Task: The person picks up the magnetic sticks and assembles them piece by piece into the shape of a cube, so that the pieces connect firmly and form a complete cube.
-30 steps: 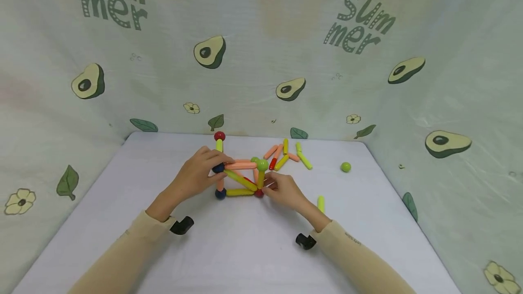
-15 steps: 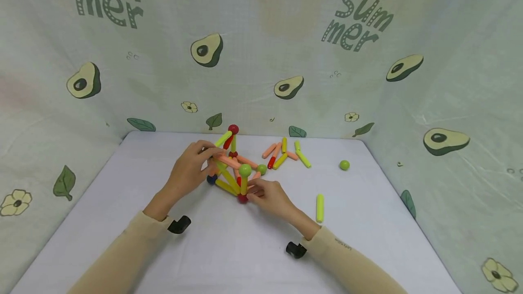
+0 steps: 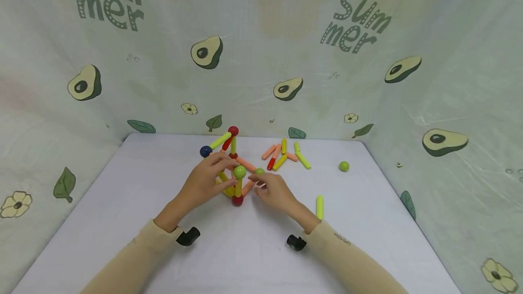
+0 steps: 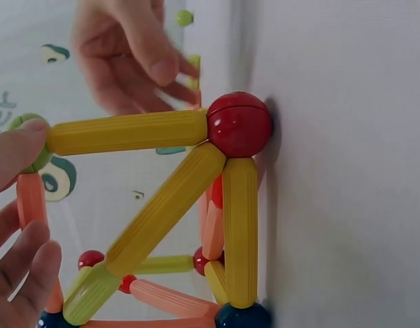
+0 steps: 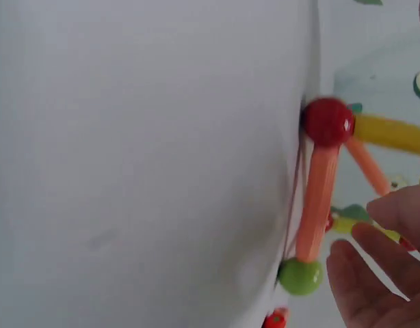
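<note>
Magnetic rods and balls form a frame on the white table. My left hand [image 3: 206, 177] is at its front, with thumb and finger pinching the raised green ball [image 4: 39, 154]. A yellow rod [image 4: 131, 132] runs from that ball down to a red ball [image 4: 239, 125] on the table. My right hand [image 3: 275, 190] is just right of the frame, near the low green ball [image 5: 301, 275]; its fingers are loosely bent and hold nothing. An orange rod [image 5: 317, 205] joins that ball to the red one. A dark blue ball [image 3: 206, 151] tops the far left corner.
Behind the frame lie several loose rods, among them a yellow rod [image 3: 280, 162] and a lime rod [image 3: 303, 160]. A loose green ball [image 3: 344, 166] is farther right. Another lime rod [image 3: 320, 206] lies beside my right forearm. Patterned cloth [image 3: 245, 94] borders the table.
The frame has turned and its front corner has shifted left. My left hand has gone from the blue-ball corner to the green ball; my right hand has come off the front post.
</note>
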`<control>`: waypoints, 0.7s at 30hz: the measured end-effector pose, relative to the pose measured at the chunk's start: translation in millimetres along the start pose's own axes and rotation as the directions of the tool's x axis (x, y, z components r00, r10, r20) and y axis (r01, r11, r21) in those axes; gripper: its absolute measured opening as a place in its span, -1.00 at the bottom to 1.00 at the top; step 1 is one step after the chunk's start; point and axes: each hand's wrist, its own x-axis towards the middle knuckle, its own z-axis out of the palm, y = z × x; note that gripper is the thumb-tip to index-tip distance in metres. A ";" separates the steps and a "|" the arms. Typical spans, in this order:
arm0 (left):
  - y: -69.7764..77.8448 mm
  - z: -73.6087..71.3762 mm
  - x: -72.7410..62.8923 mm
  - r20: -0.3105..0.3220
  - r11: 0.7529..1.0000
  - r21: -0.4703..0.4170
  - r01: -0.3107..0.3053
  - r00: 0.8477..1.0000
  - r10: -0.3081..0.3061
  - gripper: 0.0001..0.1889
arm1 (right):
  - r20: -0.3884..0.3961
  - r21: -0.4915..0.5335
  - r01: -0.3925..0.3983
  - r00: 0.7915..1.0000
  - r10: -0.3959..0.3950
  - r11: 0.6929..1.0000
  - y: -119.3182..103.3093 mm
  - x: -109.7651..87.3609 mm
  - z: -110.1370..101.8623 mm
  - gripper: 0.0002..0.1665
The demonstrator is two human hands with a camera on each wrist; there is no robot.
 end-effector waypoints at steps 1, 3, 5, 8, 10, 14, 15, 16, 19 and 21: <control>-0.1 0.6 -0.1 -0.004 1.000 0.002 0.001 1.000 -0.001 -0.47 | -0.019 -0.061 -0.011 1.000 0.010 0.998 3.6 4.0 -3.9 -0.54; 0.0 1.1 0.0 -0.008 1.000 0.007 0.003 1.000 -0.003 -0.48 | -0.024 -0.176 -0.032 0.999 0.028 0.984 11.3 12.1 -10.8 -0.52; 0.2 1.7 0.1 -0.012 1.000 0.011 0.003 1.000 -0.003 -0.48 | 0.024 -0.252 -0.037 0.999 0.045 0.967 18.4 19.1 -14.9 -0.51; 0.7 2.2 0.0 -0.007 1.000 0.017 0.010 1.000 -0.009 -0.49 | 0.098 -0.314 -0.039 0.992 0.073 0.949 25.7 25.6 -16.3 -0.51; 1.5 1.9 0.0 -0.001 1.000 0.012 0.017 1.000 -0.017 -0.49 | 0.111 -0.329 -0.039 0.991 0.080 0.943 26.7 26.6 -16.0 -0.54; 1.5 -0.4 -0.6 0.011 0.999 -0.006 0.032 0.999 -0.031 -0.48 | 0.079 -0.353 -0.034 0.995 0.066 0.935 24.5 22.1 -16.9 -0.62; 1.0 -1.1 -1.0 0.013 0.999 -0.010 0.036 0.999 -0.036 -0.47 | 0.077 -0.357 -0.030 0.995 0.061 0.934 23.7 20.2 -17.6 -0.64; 0.0 -1.7 -1.5 0.015 0.999 -0.011 0.040 0.999 -0.040 -0.47 | 0.077 -0.359 -0.025 0.995 0.057 0.933 23.2 18.5 -18.1 -0.65; -3.5 -2.9 -3.9 0.019 0.999 -0.009 0.047 0.999 -0.047 -0.46 | 0.098 -0.342 -0.014 0.994 0.051 0.940 21.9 13.3 -19.7 -0.66; -6.0 -3.4 -5.8 0.020 0.999 -0.006 0.047 0.999 -0.047 -0.46 | 0.128 -0.320 0.004 0.991 0.039 0.947 20.7 10.1 -21.4 -0.66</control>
